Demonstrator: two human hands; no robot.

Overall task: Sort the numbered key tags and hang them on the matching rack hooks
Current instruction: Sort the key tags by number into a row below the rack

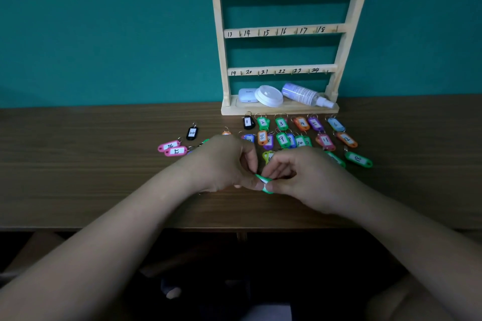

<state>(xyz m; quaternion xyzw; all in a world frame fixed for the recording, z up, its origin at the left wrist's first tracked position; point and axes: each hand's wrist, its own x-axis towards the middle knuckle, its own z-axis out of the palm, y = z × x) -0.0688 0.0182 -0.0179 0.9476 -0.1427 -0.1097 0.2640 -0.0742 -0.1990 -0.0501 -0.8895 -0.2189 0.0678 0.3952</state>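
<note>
Both hands, left hand (227,161) and right hand (294,177), pinch one green plastic key tag (264,183) between them, its long axis slanting near-right; the pale wooden hook rack (283,31) stands far beyond.

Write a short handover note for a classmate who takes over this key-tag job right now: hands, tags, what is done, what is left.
Hands: left hand and right hand both pinch one green tag between them; its number is hidden.
Tags: the rest lie on the table, a row from black tag 1 to blue tag 6 before the rack, 8 to 12 nearer, green tag 18 right, black tag 20 left.
Done: tags partly sorted.
Left: every hook in view is bare; hang all.
</note>
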